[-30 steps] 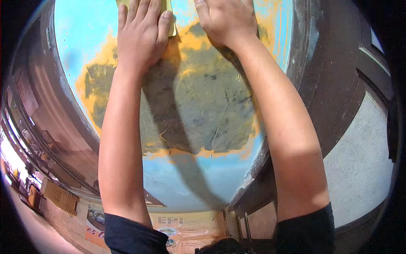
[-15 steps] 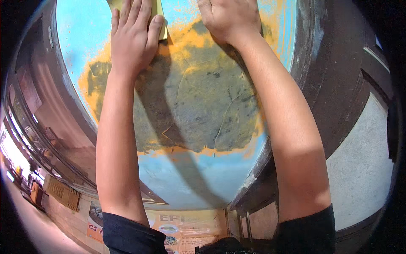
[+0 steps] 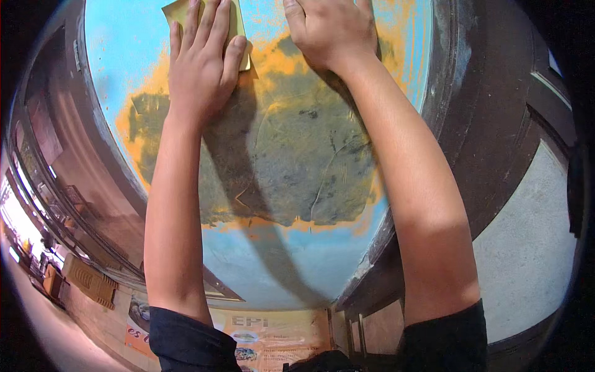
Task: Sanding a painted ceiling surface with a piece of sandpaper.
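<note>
At upper left, the left hand [image 3: 201,69] lays slightly spread fingers on a yellow sheet [image 3: 237,22], probably light, pliable, best held mid-face; the right hand's [image 3: 334,31] cropped fingers cannot be judged.

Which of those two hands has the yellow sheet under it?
The left hand: its fingers lie flat over the yellow sheet. No sheet shows beneath the right hand, whose fingertips run partly out of view.
</note>
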`<state>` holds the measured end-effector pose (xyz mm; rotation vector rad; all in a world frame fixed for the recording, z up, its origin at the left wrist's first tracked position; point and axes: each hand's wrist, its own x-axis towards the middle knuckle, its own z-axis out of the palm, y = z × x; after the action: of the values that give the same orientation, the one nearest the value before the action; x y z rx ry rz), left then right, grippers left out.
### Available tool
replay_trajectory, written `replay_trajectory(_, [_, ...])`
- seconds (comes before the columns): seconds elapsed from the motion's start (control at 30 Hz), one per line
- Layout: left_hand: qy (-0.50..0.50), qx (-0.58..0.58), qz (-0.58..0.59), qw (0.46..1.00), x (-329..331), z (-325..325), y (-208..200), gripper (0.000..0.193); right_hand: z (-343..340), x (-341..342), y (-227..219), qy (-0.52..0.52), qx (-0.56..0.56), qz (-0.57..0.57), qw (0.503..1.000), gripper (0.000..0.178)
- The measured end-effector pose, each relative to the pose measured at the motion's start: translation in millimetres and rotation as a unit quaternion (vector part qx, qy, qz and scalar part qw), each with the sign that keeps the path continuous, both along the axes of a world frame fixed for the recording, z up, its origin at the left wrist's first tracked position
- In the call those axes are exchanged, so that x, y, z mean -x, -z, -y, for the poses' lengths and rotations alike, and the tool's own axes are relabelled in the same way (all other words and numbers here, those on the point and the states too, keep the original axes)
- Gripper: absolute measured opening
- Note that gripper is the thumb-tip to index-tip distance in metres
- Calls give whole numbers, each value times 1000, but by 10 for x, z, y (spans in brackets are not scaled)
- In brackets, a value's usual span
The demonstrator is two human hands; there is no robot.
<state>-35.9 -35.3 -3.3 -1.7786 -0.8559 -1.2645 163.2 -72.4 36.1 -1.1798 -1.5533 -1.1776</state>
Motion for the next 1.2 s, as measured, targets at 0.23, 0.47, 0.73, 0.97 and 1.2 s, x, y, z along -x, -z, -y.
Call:
replay_trajectory(0.23, [-23, 30, -5, 999, -138, 128, -477, 64, 6, 10, -14, -29, -22, 8, 999, 56])
replay_trajectory(0.47, [-13, 30, -18, 999, -215, 54, -119, 66, 29, 4, 1, -18, -1, 1, 1000, 56])
replay_trajectory(0.73, [-16, -21, -32, 999, -246, 5, -452, 64, 27, 33, -20, -27, -9, 4, 1000, 57])
replay_trajectory(0.97, [-8, -4, -14, 1000, -367, 13, -57, 65, -125, -57, -14, -37, -51, 16, 998, 56])
replay_trajectory(1.2, [-14, -11, -35, 999, -491, 6, -427, 62, -264, -77, 4, -76, -113, -22, 990, 53])
